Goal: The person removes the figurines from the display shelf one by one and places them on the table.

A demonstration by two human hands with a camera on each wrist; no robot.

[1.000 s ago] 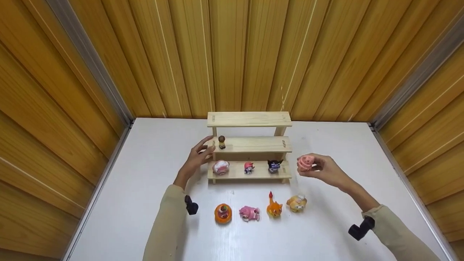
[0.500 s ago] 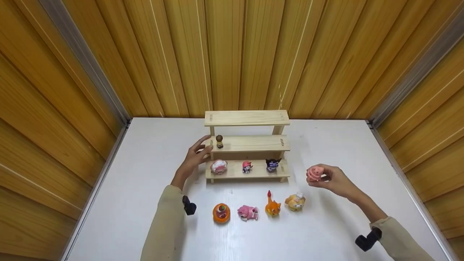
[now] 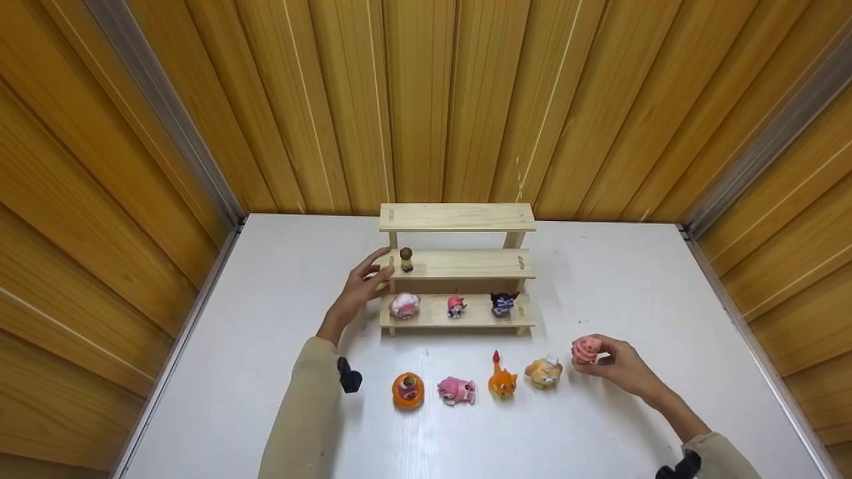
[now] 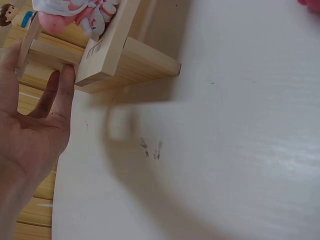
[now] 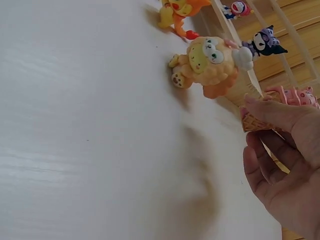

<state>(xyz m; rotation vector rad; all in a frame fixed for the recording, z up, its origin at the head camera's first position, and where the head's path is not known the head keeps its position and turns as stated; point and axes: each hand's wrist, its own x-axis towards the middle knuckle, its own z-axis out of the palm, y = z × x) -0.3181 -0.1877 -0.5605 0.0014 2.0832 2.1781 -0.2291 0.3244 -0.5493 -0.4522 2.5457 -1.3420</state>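
Observation:
My right hand (image 3: 626, 366) holds a pink ice-cream-cone figurine (image 3: 586, 349) above the table, right of the wooden display shelf. In the right wrist view its waffle cone (image 5: 257, 119) is pinched between thumb and fingers. My left hand (image 3: 356, 296) grips the left end of the three-tier shelf (image 3: 466, 265) at its middle tier, thumb and fingers about the wood. A small brown-haired figurine (image 3: 406, 259) stands beside that hand. On the bottom tier are a pink-and-white figurine (image 3: 404, 305), a red-hooded figurine (image 3: 456, 307) and a black-and-purple figurine (image 3: 503, 304). The top tier bears nothing.
In front of the shelf, a row of figurines lies on the white table (image 3: 266, 279): a round orange one (image 3: 408, 390), a pink one (image 3: 456, 390), an orange one with a red-tipped tail (image 3: 502, 382) and a fluffy yellow one (image 3: 544, 372). Yellow panelled walls surround the table.
My right hand has moved away from the shelf, toward me and slightly right, carrying the pink ice-cream-cone figurine lower in view. The left hand stays at the shelf.

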